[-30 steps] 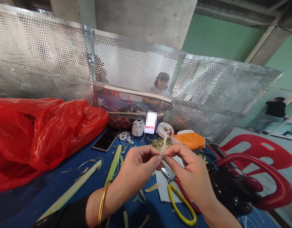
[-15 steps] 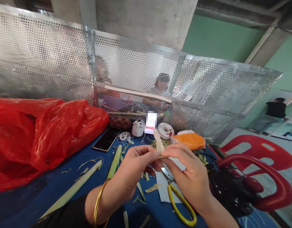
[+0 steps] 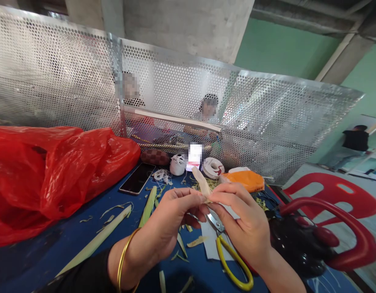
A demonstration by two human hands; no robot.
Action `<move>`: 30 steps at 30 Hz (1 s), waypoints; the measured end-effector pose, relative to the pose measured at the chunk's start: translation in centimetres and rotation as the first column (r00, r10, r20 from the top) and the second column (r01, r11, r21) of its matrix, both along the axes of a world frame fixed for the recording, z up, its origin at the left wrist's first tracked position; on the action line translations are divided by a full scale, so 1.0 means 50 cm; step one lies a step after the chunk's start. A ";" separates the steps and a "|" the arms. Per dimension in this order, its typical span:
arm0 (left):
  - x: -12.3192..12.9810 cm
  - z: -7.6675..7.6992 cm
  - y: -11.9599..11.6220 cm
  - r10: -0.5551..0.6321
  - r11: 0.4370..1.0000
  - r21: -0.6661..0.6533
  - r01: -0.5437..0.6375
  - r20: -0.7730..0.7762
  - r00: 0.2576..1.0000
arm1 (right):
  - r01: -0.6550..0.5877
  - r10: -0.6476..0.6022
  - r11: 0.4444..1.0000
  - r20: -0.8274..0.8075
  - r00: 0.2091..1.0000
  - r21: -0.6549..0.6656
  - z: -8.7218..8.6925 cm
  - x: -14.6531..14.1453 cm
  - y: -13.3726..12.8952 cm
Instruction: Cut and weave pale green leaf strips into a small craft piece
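Above the middle of the blue table [image 3: 93, 228], both hands meet at a pale husk strip [image 3: 201, 181], whose free end points up and leans left. My left hand [image 3: 169, 219], with a gold bangle at the wrist, pinches its lower end between thumb and forefinger. From the other side, my right hand [image 3: 242, 219] pinches the same end, fingertips touching the left ones. How the strip is folded between the fingers is hidden. Below lie scissors with yellow handles [image 3: 233, 264], partly behind my right hand, on a white sheet [image 3: 208, 244]. Small husk scraps [image 3: 197, 241] are scattered around.
A red plastic bag [image 3: 68, 175] fills the left side. Behind the hands are a phone [image 3: 137, 179], white thread [image 3: 177, 165], a white spool [image 3: 212, 167] and an orange packet [image 3: 244, 180]. A black pot with a red handle [image 3: 300, 244] stands right. A perforated metal screen [image 3: 175, 81] closes the back.
The strip's free end has tipped further left and a little lower. Both hands keep their pinch at nearly the same place.
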State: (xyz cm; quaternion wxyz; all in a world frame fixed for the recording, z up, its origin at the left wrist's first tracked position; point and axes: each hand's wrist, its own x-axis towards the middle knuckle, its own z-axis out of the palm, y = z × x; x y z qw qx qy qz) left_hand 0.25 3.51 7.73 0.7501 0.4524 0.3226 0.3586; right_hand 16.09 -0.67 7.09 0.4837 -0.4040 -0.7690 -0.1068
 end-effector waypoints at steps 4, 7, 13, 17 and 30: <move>0.000 0.002 0.002 -0.010 0.999 -0.044 0.010 0.011 1.000 | 0.023 -0.023 1.000 0.029 0.999 0.002 -0.005 0.005 0.001; 0.000 0.000 0.002 -0.006 0.998 -0.057 0.006 -0.001 1.000 | 0.039 -0.039 0.999 0.049 0.998 0.007 -0.011 0.008 0.000; 0.004 -0.007 0.002 0.019 1.000 0.007 -0.019 -0.014 1.000 | 0.033 -0.033 0.999 -0.001 0.999 -0.039 -0.013 0.008 0.000; 0.006 -0.008 0.004 0.041 0.990 0.139 -0.033 -0.053 0.998 | 0.022 -0.028 0.995 -0.065 0.998 -0.098 -0.009 0.002 0.000; 0.004 0.000 0.000 0.077 0.936 0.352 -0.025 -0.135 0.988 | 0.040 -0.124 0.944 -0.238 0.963 -0.328 -0.002 -0.009 -0.009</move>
